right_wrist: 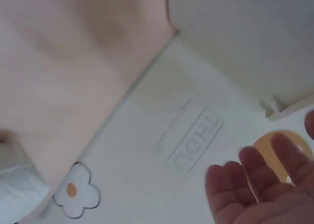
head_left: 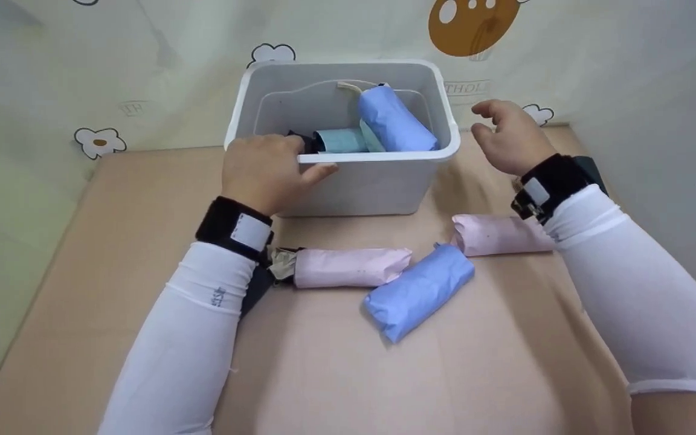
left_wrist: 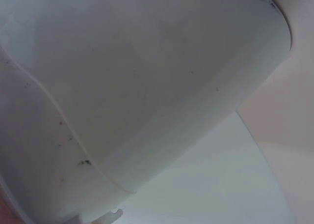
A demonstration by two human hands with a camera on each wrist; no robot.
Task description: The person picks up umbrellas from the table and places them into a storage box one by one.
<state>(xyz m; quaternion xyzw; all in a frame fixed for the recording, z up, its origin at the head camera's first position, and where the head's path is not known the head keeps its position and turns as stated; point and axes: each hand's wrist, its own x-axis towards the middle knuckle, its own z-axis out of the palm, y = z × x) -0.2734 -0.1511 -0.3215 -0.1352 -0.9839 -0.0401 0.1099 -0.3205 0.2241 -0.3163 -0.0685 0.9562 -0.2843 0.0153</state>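
Note:
My left hand (head_left: 263, 169) grips the front left rim of a light grey plastic bin (head_left: 354, 187), fingers over the edge and thumb along the outside. The bin's outer wall (left_wrist: 147, 86) fills much of the left wrist view. Inside the bin, a blue cloth-wrapped roll (head_left: 393, 121) leans against the right side, beside a teal roll (head_left: 341, 141) with a dark end. To the right of the bin, my right hand (head_left: 511, 136) is raised with loosely bent fingers and holds nothing. Its fingers (right_wrist: 267, 177) show at the lower right of the right wrist view.
Before the bin lie a pink roll (head_left: 348, 267), a blue roll (head_left: 420, 293) and another pink roll (head_left: 499, 235), partly behind the right wrist. A pale wrapped thing (right_wrist: 19, 184) shows in the right wrist view. A flower-printed sheet (head_left: 173, 72) hangs behind the tan tabletop (head_left: 142, 205).

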